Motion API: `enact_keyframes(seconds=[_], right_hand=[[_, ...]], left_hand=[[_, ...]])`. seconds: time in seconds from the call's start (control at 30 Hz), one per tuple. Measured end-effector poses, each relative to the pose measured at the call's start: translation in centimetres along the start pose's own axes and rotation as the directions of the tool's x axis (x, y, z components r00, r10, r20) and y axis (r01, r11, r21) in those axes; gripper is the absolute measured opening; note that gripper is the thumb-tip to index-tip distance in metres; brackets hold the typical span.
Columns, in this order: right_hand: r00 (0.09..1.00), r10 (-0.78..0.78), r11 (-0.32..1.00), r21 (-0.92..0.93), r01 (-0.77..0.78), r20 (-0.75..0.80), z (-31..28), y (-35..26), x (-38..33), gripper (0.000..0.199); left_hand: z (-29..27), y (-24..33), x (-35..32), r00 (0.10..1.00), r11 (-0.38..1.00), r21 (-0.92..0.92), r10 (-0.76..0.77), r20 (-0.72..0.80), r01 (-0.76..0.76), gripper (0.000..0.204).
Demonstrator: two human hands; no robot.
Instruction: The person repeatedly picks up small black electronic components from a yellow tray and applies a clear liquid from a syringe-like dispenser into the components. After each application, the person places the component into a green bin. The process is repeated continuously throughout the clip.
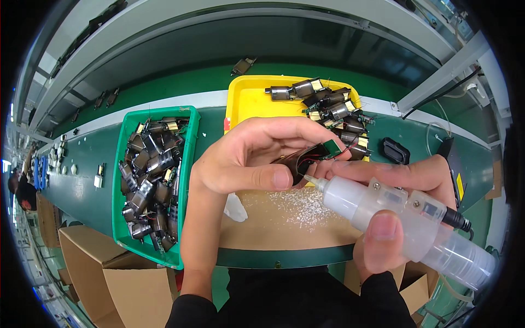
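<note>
My left hand (240, 158) is closed around a dark, curved-shell part (294, 163) with a small green circuit board (331, 147) and thin red wires at its end. In my right hand (415, 176) is a translucent, syringe-shaped dispenser (344, 198), with the thumb pressed along its side and a black cable plug (456, 218) at its rear. The dispenser's narrow nozzle points into the open side of the dark part; whether the two touch I cannot tell. Below both hands, white crumbs (309, 210) lie scattered on a brown board (257, 229).
On the left, a green bin (116, 202) is full of similar dark parts. Beyond my hands, a yellow tray (246, 101) holds several more at its right side. A black case (395, 151) rests at the right. Cardboard boxes (139, 292) stand below the table edge.
</note>
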State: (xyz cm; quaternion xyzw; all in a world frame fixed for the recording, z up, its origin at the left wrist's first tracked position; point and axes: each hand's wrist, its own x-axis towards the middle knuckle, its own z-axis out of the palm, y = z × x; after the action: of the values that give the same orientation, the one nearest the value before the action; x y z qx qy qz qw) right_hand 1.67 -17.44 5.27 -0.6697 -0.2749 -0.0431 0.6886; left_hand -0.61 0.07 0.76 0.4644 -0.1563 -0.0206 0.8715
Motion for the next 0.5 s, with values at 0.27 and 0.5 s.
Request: enact_keyframes(seconds=[0.27,0.5], right_hand=[[0.864,0.159,0.981,-0.171,-0.087,0.477,-2.3,-3.0,1.7,0.04],[0.861,0.081,0.99,-0.143,-0.01,0.502,-2.3,-2.9,1.4,0.038]], left_hand=[[-0.2,-0.2,0.5,0.995,0.996,0.026,0.083,0.05,-0.084,0.06],[-0.8,-0.7,0.4,0.981,0.991,-0.012,0.133,0.142,-0.132,0.056]])
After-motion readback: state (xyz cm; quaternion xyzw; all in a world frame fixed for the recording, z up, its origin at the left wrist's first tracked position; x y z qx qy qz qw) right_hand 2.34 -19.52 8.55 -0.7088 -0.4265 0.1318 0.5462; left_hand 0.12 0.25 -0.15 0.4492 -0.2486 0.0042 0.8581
